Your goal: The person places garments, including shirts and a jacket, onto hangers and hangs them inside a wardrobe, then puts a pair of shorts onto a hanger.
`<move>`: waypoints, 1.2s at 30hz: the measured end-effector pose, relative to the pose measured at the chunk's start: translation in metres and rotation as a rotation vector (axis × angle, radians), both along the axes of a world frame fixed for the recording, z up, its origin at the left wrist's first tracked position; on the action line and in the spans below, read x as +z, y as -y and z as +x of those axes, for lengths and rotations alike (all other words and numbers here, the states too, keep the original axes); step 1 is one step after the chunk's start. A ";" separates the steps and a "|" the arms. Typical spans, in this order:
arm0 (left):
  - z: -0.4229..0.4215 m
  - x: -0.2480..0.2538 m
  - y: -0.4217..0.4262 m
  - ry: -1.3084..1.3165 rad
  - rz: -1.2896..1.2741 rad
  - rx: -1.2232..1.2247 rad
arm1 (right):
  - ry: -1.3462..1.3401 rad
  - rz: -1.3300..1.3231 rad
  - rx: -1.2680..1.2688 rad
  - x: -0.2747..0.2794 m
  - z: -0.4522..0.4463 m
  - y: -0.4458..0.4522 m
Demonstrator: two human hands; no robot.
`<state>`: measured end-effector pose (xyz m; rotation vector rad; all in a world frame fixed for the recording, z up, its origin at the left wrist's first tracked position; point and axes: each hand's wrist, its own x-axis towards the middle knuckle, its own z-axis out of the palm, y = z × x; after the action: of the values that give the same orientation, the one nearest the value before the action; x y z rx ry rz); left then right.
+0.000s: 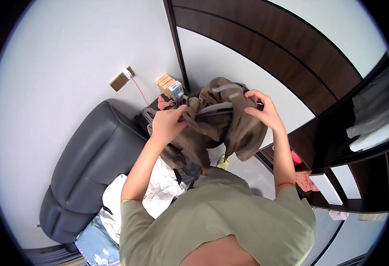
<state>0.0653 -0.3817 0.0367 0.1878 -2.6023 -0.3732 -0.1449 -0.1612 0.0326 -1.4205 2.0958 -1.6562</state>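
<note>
Open wardrobe, off beyond the right fingers: grey and white clothes in the upper section; lower compartment has a reddish patterned cloth, plus a bright pink item near it. Small boxes stand on the dark surface just past the left fingers, pink cloth beside them; box contents can't be told.

Brown garment is between both hands, bunched, hanging below the fingers and rising a bit past them. Left hand: fingers closed on a twisted fold. Right hand: thumb and fingers parted, at the garment's far side; how firm the hold is, can't tell. White fabric lies below the left fingers, near the dark padded headboard.
</note>
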 end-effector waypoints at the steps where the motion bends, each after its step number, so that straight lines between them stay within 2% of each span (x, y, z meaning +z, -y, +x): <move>1: -0.001 0.000 -0.003 -0.008 -0.027 -0.010 | 0.249 -0.023 0.119 0.009 -0.006 -0.005; 2: -0.001 0.000 -0.005 -0.017 -0.054 -0.021 | 0.499 -0.047 0.237 0.013 -0.009 -0.009; 5: -0.002 -0.001 -0.010 -0.041 -0.078 -0.020 | 0.535 -0.045 0.019 -0.001 -0.009 -0.005; 9: 0.003 0.004 -0.014 -0.032 -0.049 -0.007 | -0.136 -0.364 -0.338 -0.003 -0.020 -0.008; 10: 0.005 0.005 -0.013 -0.025 -0.049 -0.009 | -0.319 -0.247 -0.451 0.006 -0.025 -0.014; 11: 0.007 0.003 -0.010 -0.065 -0.041 -0.012 | -0.251 0.159 -0.559 0.015 -0.022 -0.024; 13: 0.009 -0.003 -0.005 -0.147 -0.024 -0.020 | -0.340 0.657 -0.337 -0.005 -0.042 -0.037; 16: 0.010 -0.002 -0.010 -0.099 0.003 -0.010 | -0.292 0.595 -0.103 -0.014 -0.046 -0.042; 19: 0.005 -0.009 -0.008 -0.078 0.034 0.029 | 0.228 0.072 0.092 -0.006 -0.040 -0.031; 20: 0.004 -0.011 -0.008 -0.076 0.047 0.046 | 0.451 -0.063 0.048 0.000 -0.032 -0.026; 21: 0.003 -0.011 -0.008 -0.071 0.070 0.062 | 0.477 -0.107 0.070 0.007 -0.027 -0.020; 23: 0.001 -0.009 -0.009 -0.065 0.107 0.089 | 0.157 0.014 -0.022 0.003 -0.024 -0.013; 26: 0.004 -0.010 -0.008 -0.054 0.126 0.151 | -0.004 0.315 -0.249 -0.014 -0.033 -0.021; 29: 0.006 -0.014 -0.003 -0.074 0.189 0.189 | 0.021 0.384 -0.267 -0.004 -0.025 -0.029; 32: 0.006 -0.019 0.005 -0.046 0.218 0.215 | 0.014 0.438 -0.097 0.000 -0.020 -0.031; 35: 0.005 -0.012 0.001 -0.043 0.251 0.165 | -0.160 0.006 -0.019 0.001 -0.004 -0.022; 36: 0.004 -0.011 0.000 -0.042 0.240 0.179 | -0.249 -0.005 -0.102 0.002 0.001 -0.020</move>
<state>0.0696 -0.3821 0.0253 0.4865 -2.4701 -0.6160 -0.1439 -0.1411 0.0350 -1.6228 2.3317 -1.5915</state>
